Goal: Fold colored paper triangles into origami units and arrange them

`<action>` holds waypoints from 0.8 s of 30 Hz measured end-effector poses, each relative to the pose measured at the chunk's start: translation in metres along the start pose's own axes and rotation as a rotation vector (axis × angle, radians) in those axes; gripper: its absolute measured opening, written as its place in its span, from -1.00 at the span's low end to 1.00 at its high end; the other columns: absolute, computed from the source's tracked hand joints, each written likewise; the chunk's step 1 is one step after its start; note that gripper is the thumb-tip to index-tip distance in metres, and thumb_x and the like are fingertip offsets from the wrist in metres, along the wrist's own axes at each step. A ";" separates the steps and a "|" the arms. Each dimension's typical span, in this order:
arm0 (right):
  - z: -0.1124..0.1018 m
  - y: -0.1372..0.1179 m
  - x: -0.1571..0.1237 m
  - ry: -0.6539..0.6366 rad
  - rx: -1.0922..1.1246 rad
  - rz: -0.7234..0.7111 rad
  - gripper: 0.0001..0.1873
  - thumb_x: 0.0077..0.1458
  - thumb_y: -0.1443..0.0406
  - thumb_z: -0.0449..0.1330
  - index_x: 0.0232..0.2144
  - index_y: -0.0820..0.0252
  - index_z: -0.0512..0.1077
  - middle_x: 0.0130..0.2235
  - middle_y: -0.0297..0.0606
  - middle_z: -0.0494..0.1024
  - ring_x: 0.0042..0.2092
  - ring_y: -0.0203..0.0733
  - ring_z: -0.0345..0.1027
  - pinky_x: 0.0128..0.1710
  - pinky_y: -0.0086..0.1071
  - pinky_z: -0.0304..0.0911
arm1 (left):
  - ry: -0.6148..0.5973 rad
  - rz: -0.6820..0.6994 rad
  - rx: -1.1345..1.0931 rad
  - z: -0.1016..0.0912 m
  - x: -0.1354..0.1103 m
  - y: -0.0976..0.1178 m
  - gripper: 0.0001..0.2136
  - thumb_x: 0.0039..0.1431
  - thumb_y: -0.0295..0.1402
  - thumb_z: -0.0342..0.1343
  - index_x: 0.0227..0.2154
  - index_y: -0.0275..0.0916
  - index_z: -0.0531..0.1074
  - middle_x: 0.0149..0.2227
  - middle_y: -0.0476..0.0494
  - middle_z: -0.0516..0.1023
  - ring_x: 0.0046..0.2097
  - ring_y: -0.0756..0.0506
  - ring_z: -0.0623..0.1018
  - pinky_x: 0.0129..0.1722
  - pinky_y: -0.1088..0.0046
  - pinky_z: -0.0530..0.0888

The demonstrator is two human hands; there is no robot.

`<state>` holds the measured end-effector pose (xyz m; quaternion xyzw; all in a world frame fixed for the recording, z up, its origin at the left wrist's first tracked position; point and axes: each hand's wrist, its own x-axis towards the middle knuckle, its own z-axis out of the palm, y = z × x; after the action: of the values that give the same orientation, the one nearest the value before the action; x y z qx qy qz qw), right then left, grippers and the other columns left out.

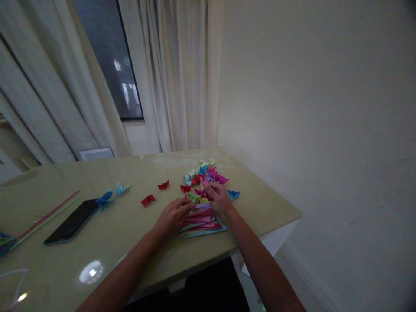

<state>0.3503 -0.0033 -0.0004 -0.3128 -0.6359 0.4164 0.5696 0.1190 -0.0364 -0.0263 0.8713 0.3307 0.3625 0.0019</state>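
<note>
- A small yellow-green folded paper piece point(195, 198) is seen between the two hands, at the far edge of a layered pile of pink, lilac, red and pale-blue paper point(199, 219) on the glossy cream desk point(120, 229).
- The left hand point(176, 212) is rested at the pile's left side, its fingertips near the piece; whether its grip is clamped on anything cannot be told.
- The right hand point(219, 197) is held just right of the piece, fingers bent; its grip is likewise too small to be read.
- Beyond the hands, a crowded cluster of magenta, red and blue folded paper shapes point(212, 174) is gathered.
- Well to the left, a dark rectangular phone point(69, 224) is overlapped at one corner by a blue winged paper figure point(104, 199).
</note>
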 end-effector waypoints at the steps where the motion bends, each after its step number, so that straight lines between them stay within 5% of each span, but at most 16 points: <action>1: 0.000 0.000 0.000 0.003 -0.011 -0.003 -0.45 0.15 -0.18 0.28 -0.48 0.18 0.56 -0.50 -0.30 0.49 -0.43 -0.24 0.32 -0.40 -0.38 0.23 | 0.002 0.038 0.040 0.000 0.000 0.000 -0.71 0.46 -0.33 -0.01 0.00 -0.14 0.61 -0.10 -0.24 0.64 -0.10 -0.12 0.61 -0.07 0.35 0.54; 6: 0.000 0.003 0.000 0.007 -0.047 -0.016 -0.46 0.13 -0.16 0.30 -0.50 0.17 0.54 -0.51 -0.31 0.50 -0.42 -0.23 0.34 -0.39 -0.39 0.24 | -0.043 0.167 0.124 -0.001 0.000 0.004 -0.74 0.44 -0.34 0.03 -0.01 -0.15 0.61 -0.12 -0.22 0.63 -0.13 -0.12 0.60 -0.10 0.32 0.53; 12: -0.002 0.005 -0.001 0.009 -0.056 -0.021 -0.52 0.19 -0.09 0.28 -0.46 0.18 0.57 -0.48 -0.29 0.53 -0.42 -0.24 0.36 -0.37 -0.39 0.24 | -0.139 0.142 0.119 -0.005 0.003 0.004 -0.75 0.43 -0.20 0.07 -0.04 -0.08 0.62 -0.13 -0.15 0.63 -0.13 -0.13 0.59 -0.10 0.30 0.49; 15: -0.003 0.007 -0.001 0.006 -0.062 -0.012 -0.52 0.19 -0.10 0.29 -0.45 0.18 0.57 -0.47 -0.29 0.54 -0.41 -0.24 0.37 -0.37 -0.38 0.25 | -0.042 -0.076 0.212 -0.013 0.001 -0.011 -0.72 0.44 -0.17 0.03 -0.12 -0.12 0.63 -0.15 -0.18 0.61 -0.12 -0.16 0.58 -0.07 0.28 0.47; 19: -0.003 0.014 -0.001 0.013 -0.072 -0.017 -0.54 0.21 -0.07 0.28 -0.45 0.19 0.57 -0.47 -0.30 0.53 -0.42 -0.24 0.35 -0.38 -0.39 0.22 | 0.131 -0.607 0.554 -0.036 -0.015 -0.048 -0.66 0.35 -0.22 0.07 0.06 -0.21 0.55 0.08 -0.35 0.54 0.08 -0.34 0.50 0.02 0.11 0.45; 21: -0.003 0.018 -0.001 0.028 -0.101 -0.047 -0.55 0.23 -0.04 0.28 -0.48 0.19 0.56 -0.49 -0.31 0.51 -0.42 -0.25 0.34 -0.38 -0.39 0.20 | 0.057 -0.768 0.609 -0.048 -0.026 -0.067 -0.63 0.30 -0.24 0.08 0.10 -0.22 0.53 0.11 -0.38 0.52 0.09 -0.39 0.49 0.00 0.07 0.46; 24: -0.003 0.023 -0.001 0.011 -0.148 -0.075 -0.56 0.26 -0.01 0.26 -0.48 0.19 0.56 -0.48 -0.32 0.50 -0.41 -0.23 0.34 -0.35 -0.38 0.21 | -0.045 -0.799 0.412 -0.056 -0.034 -0.084 -0.70 0.30 -0.30 0.00 -0.09 -0.23 0.59 -0.07 -0.31 0.60 -0.07 -0.27 0.58 -0.05 0.18 0.49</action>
<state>0.3517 0.0068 -0.0215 -0.3321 -0.6730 0.3451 0.5637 0.0178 -0.0032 -0.0269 0.6651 0.7063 0.2411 -0.0245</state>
